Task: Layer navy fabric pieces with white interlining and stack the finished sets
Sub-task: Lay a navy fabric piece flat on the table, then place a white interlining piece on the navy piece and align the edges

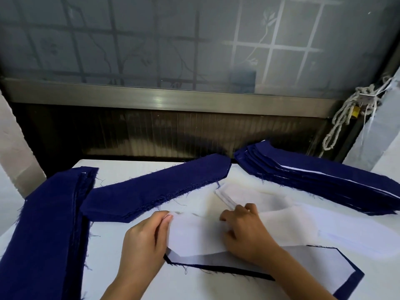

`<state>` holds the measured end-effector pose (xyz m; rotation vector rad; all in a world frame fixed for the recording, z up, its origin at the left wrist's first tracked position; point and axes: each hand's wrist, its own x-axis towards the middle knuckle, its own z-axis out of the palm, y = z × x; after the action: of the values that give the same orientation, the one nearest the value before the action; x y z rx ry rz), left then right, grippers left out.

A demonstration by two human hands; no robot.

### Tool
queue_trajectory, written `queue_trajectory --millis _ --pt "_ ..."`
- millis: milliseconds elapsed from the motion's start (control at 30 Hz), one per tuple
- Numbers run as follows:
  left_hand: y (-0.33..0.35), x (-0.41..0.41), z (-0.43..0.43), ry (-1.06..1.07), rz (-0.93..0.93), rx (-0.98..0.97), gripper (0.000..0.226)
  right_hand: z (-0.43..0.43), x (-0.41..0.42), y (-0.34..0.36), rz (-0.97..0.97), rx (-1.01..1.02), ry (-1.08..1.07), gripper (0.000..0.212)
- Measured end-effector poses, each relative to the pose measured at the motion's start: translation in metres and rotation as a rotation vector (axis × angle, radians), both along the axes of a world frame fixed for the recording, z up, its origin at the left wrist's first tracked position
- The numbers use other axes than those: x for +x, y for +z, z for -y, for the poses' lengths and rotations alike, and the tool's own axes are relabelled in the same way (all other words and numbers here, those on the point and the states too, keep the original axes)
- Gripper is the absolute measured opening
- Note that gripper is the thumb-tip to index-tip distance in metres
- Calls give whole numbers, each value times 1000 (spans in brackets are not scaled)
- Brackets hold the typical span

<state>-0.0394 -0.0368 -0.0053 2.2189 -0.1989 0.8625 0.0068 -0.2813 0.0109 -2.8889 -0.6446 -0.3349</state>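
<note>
The left hand [144, 242] is pinching the white interlining [194, 237] with its fingers, and the right hand [245, 231] is curling fingers on it, over the navy piece [356, 278] near the tabletop [121, 172] front; aligning edges probably comes next.

head cam, close over table [129, 169], looks fwd & down

I am in a small garment workroom, an assembly station set against a window. My tabletop [134, 168] has a white cover and carries cut navy pieces in batches: a left pile [49, 224], a middle pile [155, 187] and a right pile [313, 178] interleaved with white. Loose white interlining [194, 237] lies nearest me. Behind it are a frosted window [151, 40] showing grille bars, a metal rail [162, 100] and a knotted cord [342, 122].
</note>
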Motion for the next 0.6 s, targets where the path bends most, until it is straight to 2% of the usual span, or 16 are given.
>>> queue_trajectory --millis 100,233,367,500,600 --pt "0 -1 1 20 -14 -25 22 41 0 9 -40 -104 -30 40" --pt "1 -1 3 41 -33 -30 14 98 -3 23 -69 -280 -129 18" --pt "-1 -1 2 24 -39 -26 11 133 -7 41 -18 -489 -261 23" --pt "-4 2 0 41 -63 -17 11 148 -10 56 142 -533 -395 16" --pt "-5 3 -1 68 -107 -68 12 148 -17 59 291 -344 -414 17"
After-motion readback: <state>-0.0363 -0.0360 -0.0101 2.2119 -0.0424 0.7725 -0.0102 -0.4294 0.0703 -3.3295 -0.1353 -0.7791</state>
